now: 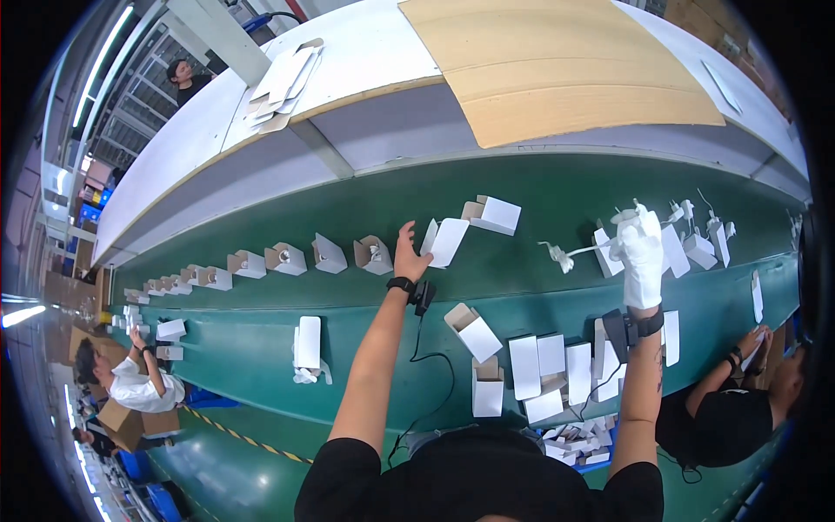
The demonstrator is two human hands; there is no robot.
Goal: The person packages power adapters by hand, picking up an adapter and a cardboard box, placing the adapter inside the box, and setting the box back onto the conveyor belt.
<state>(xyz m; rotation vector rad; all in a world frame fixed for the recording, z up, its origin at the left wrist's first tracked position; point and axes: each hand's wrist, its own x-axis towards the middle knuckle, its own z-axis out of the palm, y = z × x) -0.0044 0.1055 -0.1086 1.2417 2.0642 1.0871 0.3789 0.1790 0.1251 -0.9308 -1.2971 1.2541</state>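
The left hand (409,254) reaches far out over the green belt (522,183), bare, with a black band at the wrist. Its fingers are stretched forward and loosely together, the tips touching the near edge of an open white box (445,240) that stands tilted on the belt; nothing is pinched. Just right of that box lies another open box (494,214), its brown inside showing. To the left a row of boxes (287,258) runs along the belt, each open with a small white part inside. The right hand (642,261) wears a white glove and is raised over the belt's right side, fingers closed around a white plug (633,219); a white cable (574,253) trails from it to the left and ends in a small bundle resting on the belt. More plugs (700,244) and flat white cards lie around the glove. Nearer the body, flat boxes (548,365) sit in a loose cluster on the near belt, one box (474,329) half folded. A coworker (130,378) in white stands at the left, another coworker (739,396) in black at the right.
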